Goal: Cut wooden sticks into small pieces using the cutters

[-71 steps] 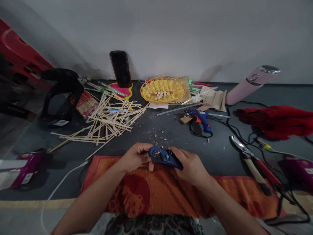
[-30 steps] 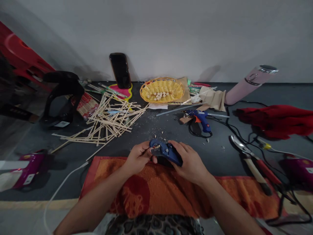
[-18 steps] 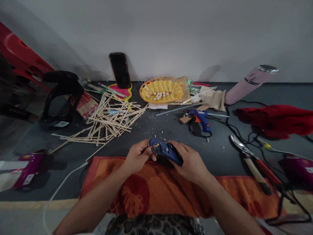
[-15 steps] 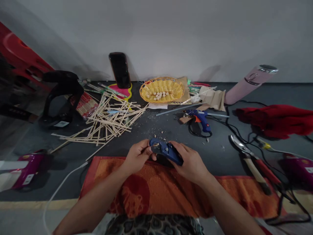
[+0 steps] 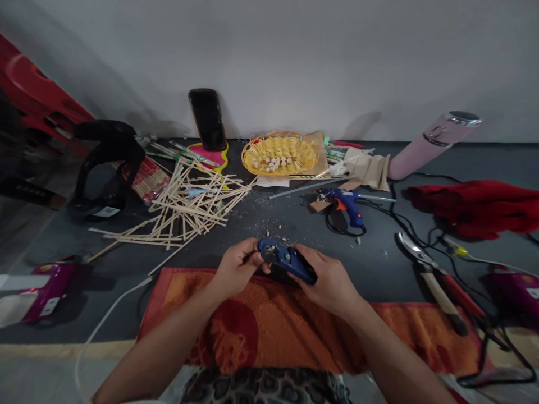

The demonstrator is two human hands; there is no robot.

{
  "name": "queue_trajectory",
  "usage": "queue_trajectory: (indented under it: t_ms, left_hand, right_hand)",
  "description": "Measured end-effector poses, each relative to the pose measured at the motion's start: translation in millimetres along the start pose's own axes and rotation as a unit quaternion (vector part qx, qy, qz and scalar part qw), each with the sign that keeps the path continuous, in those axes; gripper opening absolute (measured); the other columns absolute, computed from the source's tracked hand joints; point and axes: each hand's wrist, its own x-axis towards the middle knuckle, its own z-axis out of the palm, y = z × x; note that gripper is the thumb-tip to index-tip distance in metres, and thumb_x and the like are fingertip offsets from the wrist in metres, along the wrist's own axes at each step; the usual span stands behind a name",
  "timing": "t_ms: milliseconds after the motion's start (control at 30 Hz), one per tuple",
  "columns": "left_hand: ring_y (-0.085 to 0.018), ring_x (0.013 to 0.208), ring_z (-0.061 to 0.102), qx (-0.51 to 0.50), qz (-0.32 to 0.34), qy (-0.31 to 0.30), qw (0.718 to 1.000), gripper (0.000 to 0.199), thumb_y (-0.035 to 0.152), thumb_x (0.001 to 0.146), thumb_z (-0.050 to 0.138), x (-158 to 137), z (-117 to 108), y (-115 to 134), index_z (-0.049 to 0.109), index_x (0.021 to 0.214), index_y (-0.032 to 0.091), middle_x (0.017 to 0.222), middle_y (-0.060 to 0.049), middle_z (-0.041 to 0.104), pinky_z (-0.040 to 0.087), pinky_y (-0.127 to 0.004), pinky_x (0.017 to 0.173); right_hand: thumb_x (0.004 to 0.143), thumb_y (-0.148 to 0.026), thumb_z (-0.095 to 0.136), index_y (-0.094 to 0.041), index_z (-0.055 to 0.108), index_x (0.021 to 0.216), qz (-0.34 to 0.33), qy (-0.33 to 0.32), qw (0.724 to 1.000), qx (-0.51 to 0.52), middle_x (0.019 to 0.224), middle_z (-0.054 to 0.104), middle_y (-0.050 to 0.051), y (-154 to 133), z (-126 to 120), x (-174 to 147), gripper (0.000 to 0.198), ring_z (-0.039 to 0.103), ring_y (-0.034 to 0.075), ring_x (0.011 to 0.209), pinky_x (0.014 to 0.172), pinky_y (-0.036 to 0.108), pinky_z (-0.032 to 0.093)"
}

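Note:
My right hand (image 5: 328, 276) is wrapped round a blue hand-held tool (image 5: 290, 260) with round metal rivets, apparently a cutter. It is held above the front of the dark table, over the edge of an orange towel (image 5: 295, 325). At the tool's left end the fingers of my left hand (image 5: 239, 268) are pinched together; what they hold, if anything, is hidden. Just beyond the tool lie tiny cut bits (image 5: 268, 233) and pale crumbs. Farther back, a yellow wicker basket (image 5: 252, 163) contains several small pale pieces (image 5: 278, 164).
Thin wooden sticks (image 5: 189, 210) are piled at left, beside a black stand (image 5: 80, 179). A phone (image 5: 208, 120) leans on the wall. Rightward are a blue glue gun (image 5: 349, 206), pruning shears (image 5: 435, 283), black cables, a red cloth (image 5: 475, 207) and a pink bottle (image 5: 429, 146).
Both hands and the blue tool keep almost the same position. The whole view has shifted very slightly; nothing has visibly been let go or picked up.

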Motion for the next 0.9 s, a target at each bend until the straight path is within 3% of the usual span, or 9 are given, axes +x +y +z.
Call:
queue_trajectory:
  t_ms: [333, 567, 900]
  left_hand:
    - [-0.013, 0.065, 0.057, -0.032, -0.018, -0.003, 0.999, 0.028, 0.036, 0.092, 0.049, -0.8, 0.9, 0.2, 0.056, 0.074, 0.016, 0.067, -0.002, 0.064, 0.041, -0.023, 0.066]
    - [-0.008, 0.052, 0.043, -0.097, -0.063, -0.006, 0.993, 0.026, 0.038, 0.093, 0.049, -2.6, 3.9, -0.8, 0.054, 0.081, 0.015, 0.069, -0.002, 0.065, 0.034, -0.019, 0.053]
    - [-0.008, 0.051, 0.041, -0.113, -0.05, -0.019, 0.992, 0.027, 0.038, 0.093, 0.048, -0.9, 3.8, 1.2, 0.054, 0.08, 0.015, 0.069, -0.004, 0.065, 0.033, -0.02, 0.051]
  right_hand:
    - [0.086, -0.033, 0.056, -0.022, 0.045, 0.129, -0.002, -0.005, 1.0, 0.027, 0.122, 0.062, 0.008, -1.5, -2.5, 0.3, 0.045, 0.062, 0.023, 0.107, 0.091, 0.036, 0.05]
    - [0.085, -0.031, 0.057, -0.022, 0.046, 0.129, 0.002, -0.002, 1.0, 0.003, 0.121, 0.063, 0.009, -0.5, -0.1, 0.2, 0.046, 0.063, 0.024, 0.105, 0.09, 0.036, 0.05]
    - [0.085, -0.033, 0.057, -0.023, 0.048, 0.127, 0.001, 0.012, 1.0, -0.004, 0.118, 0.065, 0.008, -2.4, -0.3, 1.4, 0.044, 0.065, 0.023, 0.1, 0.087, 0.036, 0.052]
